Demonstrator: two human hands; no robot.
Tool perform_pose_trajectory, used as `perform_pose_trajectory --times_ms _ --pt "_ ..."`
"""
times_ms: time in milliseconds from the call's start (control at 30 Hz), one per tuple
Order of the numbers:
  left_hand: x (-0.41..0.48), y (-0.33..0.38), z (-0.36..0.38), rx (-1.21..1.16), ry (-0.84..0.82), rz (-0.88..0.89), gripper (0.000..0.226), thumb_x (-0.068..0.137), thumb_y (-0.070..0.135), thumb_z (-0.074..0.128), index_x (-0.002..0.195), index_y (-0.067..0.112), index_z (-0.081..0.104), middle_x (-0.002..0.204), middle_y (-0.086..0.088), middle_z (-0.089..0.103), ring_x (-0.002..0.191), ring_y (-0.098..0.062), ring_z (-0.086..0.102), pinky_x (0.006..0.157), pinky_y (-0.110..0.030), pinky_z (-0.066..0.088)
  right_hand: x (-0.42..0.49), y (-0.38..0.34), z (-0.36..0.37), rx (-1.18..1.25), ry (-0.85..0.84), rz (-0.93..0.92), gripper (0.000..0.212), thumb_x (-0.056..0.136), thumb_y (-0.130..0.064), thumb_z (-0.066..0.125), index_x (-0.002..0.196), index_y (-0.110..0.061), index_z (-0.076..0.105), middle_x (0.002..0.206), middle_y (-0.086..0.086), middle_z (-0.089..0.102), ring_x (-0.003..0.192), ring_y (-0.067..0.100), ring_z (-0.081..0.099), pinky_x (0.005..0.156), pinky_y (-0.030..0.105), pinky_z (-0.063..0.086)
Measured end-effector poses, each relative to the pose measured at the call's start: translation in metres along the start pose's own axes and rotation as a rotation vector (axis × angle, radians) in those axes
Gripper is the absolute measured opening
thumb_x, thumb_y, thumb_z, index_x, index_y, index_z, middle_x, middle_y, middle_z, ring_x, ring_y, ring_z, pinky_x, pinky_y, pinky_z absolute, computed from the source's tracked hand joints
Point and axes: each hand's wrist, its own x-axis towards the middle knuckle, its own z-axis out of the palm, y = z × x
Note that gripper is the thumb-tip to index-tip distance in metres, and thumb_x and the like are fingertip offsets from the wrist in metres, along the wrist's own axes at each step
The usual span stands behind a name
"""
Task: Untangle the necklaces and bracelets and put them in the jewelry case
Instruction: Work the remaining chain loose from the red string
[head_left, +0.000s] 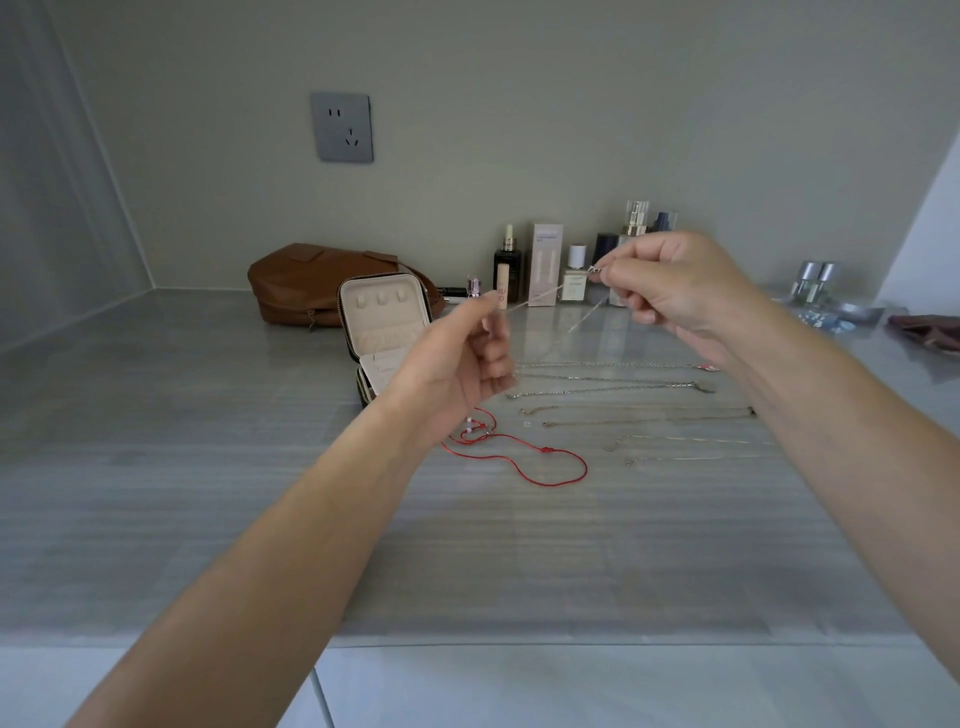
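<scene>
Your raised left hand (464, 357) and right hand (670, 291), at its two o'clock, both pinch one thin silver chain (546, 292) taut between them.

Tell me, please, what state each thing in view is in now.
Jewelry case, open, lid upright.
Left grip, pinches the thin chain at its lower end.
Right grip, pinches its upper end.
Thin chain, in the air, stretched between both grips.
Other chains, laid out straight on the counter, in rows.
Red cord, loose on the counter, knotted.
Socket, nothing plugged in.
</scene>
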Motion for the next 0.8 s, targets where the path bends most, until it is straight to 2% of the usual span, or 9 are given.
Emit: perform_pose_trajectory --times_ms 100,167,267,367,500,633,733,800 --pt "0.0 0.0 -0.002 0.016 0.012 -0.002 0.039 0.093 0.033 0.041 0.058 0.016 0.047 0.046 0.007 0.044 0.047 -0.01 0.046 0.059 -0.025 0.044 -0.004 0.007 -0.001 -0.013 0.012 0.004 0.015 0.078 -0.005 0.06 0.066 -0.011 0.063 0.063 0.004 0.051 0.05 0.01 0.036 0.04 0.015 0.028" --pt "0.0 -0.001 -0.002 0.028 0.03 -0.005 0.038 0.093 0.032 0.041 0.059 0.015 0.046 0.05 0.006 0.05 0.05 -0.011 0.052 0.063 -0.028 0.045 -0.005 0.011 -0.001 0.005 0.032 0.015 0.017 0.08 -0.005 0.06 0.066 -0.014 0.063 0.07 0.004 0.06 0.052 0.009 0.045 0.045 0.016 0.036" --pt "0.001 -0.002 -0.003 0.032 0.05 -0.007 0.036 0.092 0.031 0.044 0.059 0.017 0.049 0.054 0.005 0.051 0.05 -0.011 0.052 0.065 -0.029 0.042 -0.007 0.014 -0.001 0.334 -0.047 0.133 0.019 0.088 -0.003 0.051 0.073 -0.012 0.058 0.066 0.003 0.066 0.06 0.013 0.064 0.057 0.023 0.052" --pt "0.002 -0.003 -0.004 0.045 0.051 -0.011 0.038 0.092 0.03 0.046 0.055 0.021 0.053 0.053 0.006 0.049 0.051 -0.01 0.052 0.065 -0.029 0.041 -0.007 0.017 -0.002 0.567 -0.089 0.194 0.019 0.092 -0.004 0.046 0.076 -0.012 0.054 0.052 0.0 0.06 0.056 0.015 0.065 0.064 0.029 0.055" --pt "0.002 -0.003 -0.002 0.019 0.07 -0.025 0.037 0.091 0.028 0.047 0.056 0.021 0.055 0.05 0.007 0.048 0.05 -0.008 0.054 0.066 -0.028 0.041 -0.006 0.023 -0.002 0.468 -0.076 0.165 0.018 0.091 -0.005 0.047 0.077 -0.013 0.055 0.046 -0.005 0.047 0.045 0.011 0.048 0.055 0.027 0.046" --pt "0.003 -0.003 -0.004 -0.045 0.112 0.001 0.03 0.091 0.025 0.048 0.062 0.018 0.049 0.052 0.008 0.053 0.06 -0.009 0.061 0.072 -0.03 0.043 -0.007 0.03 -0.001 0.286 -0.051 0.092 0.018 0.088 -0.004 0.049 0.077 -0.014 0.058 0.047 -0.005 0.045 0.044 0.011 0.041 0.05 0.026 0.032" --pt "0.004 -0.004 -0.005 -0.038 0.114 0.014 0.029 0.092 0.025 0.048 0.063 0.019 0.052 0.063 0.008 0.063 0.074 -0.011 0.063 0.075 -0.03 0.045 -0.009 0.032 -0.001 0.247 -0.054 0.092 0.016 0.088 -0.007 0.052 0.079 -0.015 0.061 0.05 -0.004 0.05 0.046 0.011 0.042 0.049 0.026 0.031" --pt "0.005 -0.006 -0.005 -0.002 0.109 0.024 0.027 0.092 0.026 0.049 0.066 0.019 0.056 0.07 0.007 0.064 0.073 -0.01 0.063 0.073 -0.029 0.046 -0.01 0.032 -0.001 0.252 -0.064 0.102 0.014 0.088 -0.008 0.054 0.08 -0.016 0.062 0.053 -0.003 0.054 0.046 0.011 0.045 0.048 0.026 0.033"
